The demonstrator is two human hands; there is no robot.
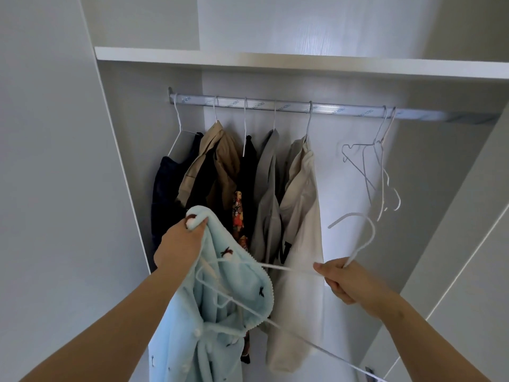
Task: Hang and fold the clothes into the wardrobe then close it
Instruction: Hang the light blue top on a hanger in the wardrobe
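Fleece robe (220, 299) hides hanger (363, 244) shoulder; left hand (179, 241) grips.

Head view, angled upward, close to wardrobe rail (275, 106)

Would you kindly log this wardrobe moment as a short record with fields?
left hand: grips the collar of the blue robe
right hand: grips the white hanger at the base of its hook
hanger and robe: one hanger arm is inside the robe's neck; not yet on the rail
rail: five hung garments on the left, two bare hangers on the right
free rail space: gap between the cream garment and the bare hangers
shelf: above the rail
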